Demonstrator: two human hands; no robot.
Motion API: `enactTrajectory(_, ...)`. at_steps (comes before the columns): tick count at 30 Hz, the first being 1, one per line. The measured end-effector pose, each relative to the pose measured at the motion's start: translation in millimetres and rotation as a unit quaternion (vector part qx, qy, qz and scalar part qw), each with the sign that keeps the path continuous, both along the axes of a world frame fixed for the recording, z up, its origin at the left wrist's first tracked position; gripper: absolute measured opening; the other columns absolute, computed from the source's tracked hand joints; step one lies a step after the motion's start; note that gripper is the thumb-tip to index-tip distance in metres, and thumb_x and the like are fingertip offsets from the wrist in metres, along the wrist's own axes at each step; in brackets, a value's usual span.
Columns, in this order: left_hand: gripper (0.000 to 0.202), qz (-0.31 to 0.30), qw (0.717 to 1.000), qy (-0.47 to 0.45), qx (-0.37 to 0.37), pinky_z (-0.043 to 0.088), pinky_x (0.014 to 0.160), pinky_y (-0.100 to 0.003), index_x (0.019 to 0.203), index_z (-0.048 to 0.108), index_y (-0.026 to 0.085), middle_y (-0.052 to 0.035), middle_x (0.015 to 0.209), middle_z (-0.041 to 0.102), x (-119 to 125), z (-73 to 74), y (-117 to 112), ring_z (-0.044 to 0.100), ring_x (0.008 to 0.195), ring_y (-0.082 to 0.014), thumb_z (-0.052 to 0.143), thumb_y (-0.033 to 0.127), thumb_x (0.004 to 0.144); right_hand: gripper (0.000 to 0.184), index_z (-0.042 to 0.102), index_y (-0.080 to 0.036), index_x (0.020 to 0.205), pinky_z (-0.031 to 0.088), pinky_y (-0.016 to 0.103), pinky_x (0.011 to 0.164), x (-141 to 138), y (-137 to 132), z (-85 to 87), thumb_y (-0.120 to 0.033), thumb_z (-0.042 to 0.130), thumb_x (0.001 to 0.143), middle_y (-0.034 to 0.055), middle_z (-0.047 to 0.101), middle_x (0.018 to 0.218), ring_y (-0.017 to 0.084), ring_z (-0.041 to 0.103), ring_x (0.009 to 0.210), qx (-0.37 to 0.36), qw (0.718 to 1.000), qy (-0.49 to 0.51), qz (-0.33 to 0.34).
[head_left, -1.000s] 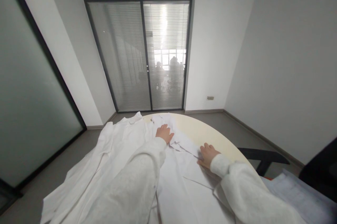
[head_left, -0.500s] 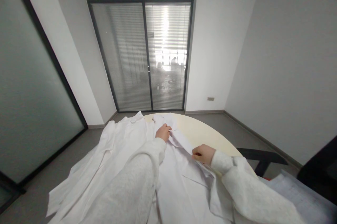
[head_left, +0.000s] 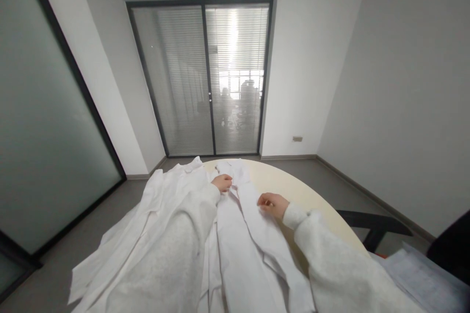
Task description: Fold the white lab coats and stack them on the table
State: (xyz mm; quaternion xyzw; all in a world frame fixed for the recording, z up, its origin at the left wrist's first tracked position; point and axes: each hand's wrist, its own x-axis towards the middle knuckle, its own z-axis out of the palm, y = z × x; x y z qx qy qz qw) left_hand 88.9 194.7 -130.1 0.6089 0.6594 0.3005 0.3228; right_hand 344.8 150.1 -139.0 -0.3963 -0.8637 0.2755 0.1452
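Observation:
A long white garment (head_left: 238, 254), which looks like a shirt or coat, lies over the round table with a long folded strip along its right side. My left hand (head_left: 222, 182) is at its upper part, fingers closed on the cloth near the inner edge of that strip. On the strip's outer edge, my right hand (head_left: 273, 204) pinches the fabric between thumb and curled fingers. More white cloth (head_left: 172, 190) with a collar-like top spreads to the left, partly under my left sleeve. Whether it is a separate garment I cannot tell.
The pale round table (head_left: 304, 195) shows its curved edge at the right. Beyond it are a black chair armrest (head_left: 374, 222) and a pale, papery or cloth-like pile (head_left: 426, 269). Glass doors with blinds (head_left: 198, 83) stand ahead, and a frosted glass panel (head_left: 47, 107) is at left.
The folded strip, lifted and creased before, now lies flatter along the garment's right side. My right hand has moved left and slightly up; my left hand has shifted slightly left.

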Motion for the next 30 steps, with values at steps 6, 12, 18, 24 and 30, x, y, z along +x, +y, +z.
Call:
enactTrajectory(6,0.036,-0.073,0.986,0.149,0.0,0.025,0.099,-0.049,0.08,0.063,0.017,-0.0182,0.113,0.058,18.5,-29.9,-36.3,0.042,0.117,-0.0372,0.075,0.036,0.052,0.053,0.033,-0.029,0.135,0.011,0.054,0.105,4.0,-17.9,-44.0,-0.049,0.031,0.086,0.0049,0.021,0.146,0.025,0.013,0.134,0.16,0.975,-0.15,0.027)
enactTrajectory(12,0.053,-0.118,0.952,0.281,0.038,-0.003,0.104,-0.054,0.118,0.052,0.02,-0.0154,0.141,0.03,26.6,-46.6,-37.9,0.019,0.132,-0.0308,0.059,0.044,0.071,0.063,0.021,-0.027,0.141,0.005,0.058,0.102,-9.8,-19.7,-49.3,-0.056,0.023,0.085,0.0074,0.009,0.148,0.029,0.006,0.135,0.141,0.966,-0.216,-0.024)
enactTrajectory(18,0.053,-0.078,0.9,0.425,0.055,0.013,0.104,-0.05,0.124,0.046,0.016,-0.015,0.137,0.036,26.0,-27.8,-22.5,0.025,0.129,-0.0291,0.043,0.047,0.081,0.067,0.012,-0.025,0.142,-0.004,0.059,0.101,-28.7,10.5,-46.6,-0.059,0.013,0.085,0.0054,0.001,0.149,0.026,-0.001,0.135,0.104,0.955,-0.262,-0.087)
enactTrajectory(24,0.044,-0.229,0.901,0.367,0.041,0.039,0.087,-0.032,0.102,0.061,0.016,-0.0116,0.109,0.059,29.4,-5.4,-39.0,0.054,0.102,-0.0244,0.048,0.05,0.078,0.065,0.01,-0.027,0.142,-0.006,0.059,0.1,-36.8,49.3,-51.3,-0.058,0.013,0.085,0.0015,-0.002,0.149,0.025,-0.005,0.135,0.083,0.945,-0.274,-0.157)
enactTrajectory(30,0.05,-0.31,0.911,0.266,0.058,0.043,0.073,-0.028,0.101,0.057,0.015,-0.0071,0.093,0.062,45.2,2.4,-80.1,0.059,0.084,-0.0206,0.062,0.051,0.067,0.064,0.012,-0.027,0.142,-0.004,0.061,0.099,-37.8,68.1,-49.2,-0.057,0.019,0.085,0.002,0.001,0.149,0.026,-0.006,0.135,0.083,0.945,-0.255,-0.188)
